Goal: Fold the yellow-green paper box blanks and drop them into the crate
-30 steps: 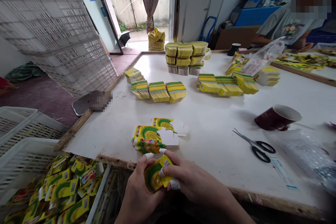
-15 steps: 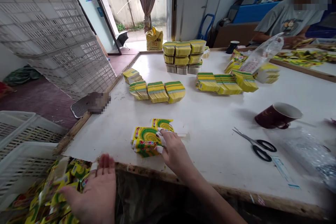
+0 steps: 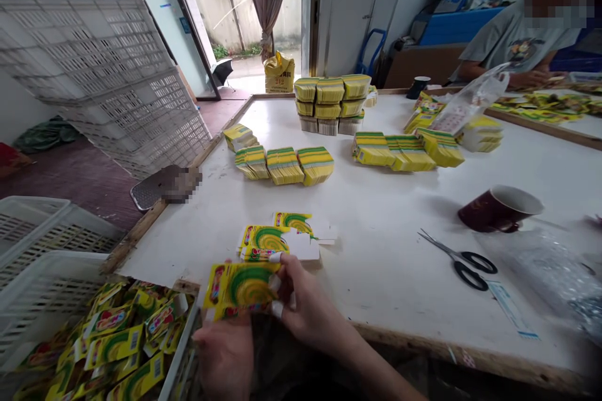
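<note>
Both my hands hold one flat yellow-and-green printed card (image 3: 241,288) just over the table's near edge. My left hand (image 3: 228,357) grips it from below, fingers curled under it. My right hand (image 3: 301,307), with white tape on its fingertips, pinches the card's right end. Just beyond lies a small pile of the same cards (image 3: 270,241) on the white table (image 3: 376,244). A white crate (image 3: 51,276) at lower left is full of loose cards (image 3: 117,344).
Banded card bundles (image 3: 285,164) sit mid-table, with a taller stack (image 3: 332,103) behind and more bundles (image 3: 407,150) to the right. Scissors (image 3: 458,260), a dark red mug (image 3: 498,210) and a clear plastic bag (image 3: 550,269) lie at right. Another person (image 3: 517,44) sits at the far right.
My left hand came up out of the crate with a card. My right hand left the pile and took the card's right end.
</note>
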Tool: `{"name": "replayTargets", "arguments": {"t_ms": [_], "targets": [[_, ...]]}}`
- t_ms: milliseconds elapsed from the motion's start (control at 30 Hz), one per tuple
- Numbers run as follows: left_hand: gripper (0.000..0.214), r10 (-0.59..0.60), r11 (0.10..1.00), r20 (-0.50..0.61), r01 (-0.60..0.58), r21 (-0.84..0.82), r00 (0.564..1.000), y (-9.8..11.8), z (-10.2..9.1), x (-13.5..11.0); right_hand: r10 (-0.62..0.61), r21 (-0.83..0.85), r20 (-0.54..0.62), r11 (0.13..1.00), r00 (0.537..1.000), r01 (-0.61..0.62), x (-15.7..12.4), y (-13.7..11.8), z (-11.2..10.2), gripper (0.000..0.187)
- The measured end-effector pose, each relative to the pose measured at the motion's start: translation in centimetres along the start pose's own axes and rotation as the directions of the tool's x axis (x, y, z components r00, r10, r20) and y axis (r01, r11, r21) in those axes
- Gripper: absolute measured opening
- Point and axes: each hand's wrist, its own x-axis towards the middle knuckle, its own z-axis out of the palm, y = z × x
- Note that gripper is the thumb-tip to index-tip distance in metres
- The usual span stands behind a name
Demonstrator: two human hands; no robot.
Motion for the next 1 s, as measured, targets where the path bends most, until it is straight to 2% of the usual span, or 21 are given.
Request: {"name": "replayTargets", "arguments": {"t_ms": [100,167,233,300,367,433,500,600,733,867,1000], "targets": [[0.056,-0.07,0.973,0.026,0.074,-0.219,0.997,0.8,1.3,-0.7,0.018,0.234,0.109,0.971,0.994,-0.043,-1.6,-1.1,1.1,0.062],[0.052,-0.101,0.93,0.057,0.115,-0.348,0.993,1.2,1.9,-0.8,0.036,0.278,0.136,0.958,0.99,-0.073,-2.3,-1.5,1.7,0.066],[0.055,-0.157,0.905,0.087,0.179,-0.387,0.984,1.2,2.2,-0.6,0.066,0.286,0.128,0.953,0.99,-0.1,-2.5,-1.6,2.1,0.071],[0.063,-0.19,0.916,0.072,0.203,-0.346,0.979,0.9,2.1,-0.5,0.107,0.322,0.096,0.937,0.99,-0.133,-2.3,-1.5,2.1,0.063],[0.071,-0.197,0.942,0.083,0.212,-0.262,0.977,0.3,1.7,-0.3,0.134,0.387,0.055,0.911,0.99,-0.144,-2.0,-1.3,1.5,0.047],[0.065,-0.206,0.963,0.117,0.222,-0.155,0.972,-0.4,1.0,-0.1,0.15,0.449,0.035,0.881,0.988,-0.15,-1.7,-1.1,0.6,0.034],[0.048,-0.209,0.974,0.12,0.217,-0.059,0.971,-1.0,0.3,0.1,0.139,0.486,0.044,0.862,0.989,-0.143,-1.7,-1.0,-0.3,0.031],[0.043,-0.16,0.986,0.086,0.163,-0.032,0.983,-1.7,-0.5,0.4,0.118,0.527,0.068,0.839,0.991,-0.136,-1.7,-1.1,-0.9,0.03],[0.042,-0.147,0.986,0.133,0.155,-0.054,0.98,-2.3,-0.8,0.3,0.158,0.636,0.064,0.754,0.985,-0.162,-1.7,-1.2,-0.5,0.036],[0.03,-0.176,0.984,0.181,0.176,0.013,0.968,-2.6,-1.0,0.0,0.207,0.713,0.053,0.677,0.977,-0.182,-1.7,-1.1,-0.3,0.042],[0.03,-0.213,0.977,0.144,0.207,0.056,0.966,-2.5,-0.7,-0.2,0.153,0.746,0.106,0.641,0.983,-0.18,-1.8,-1.4,-0.3,0.052]]}}
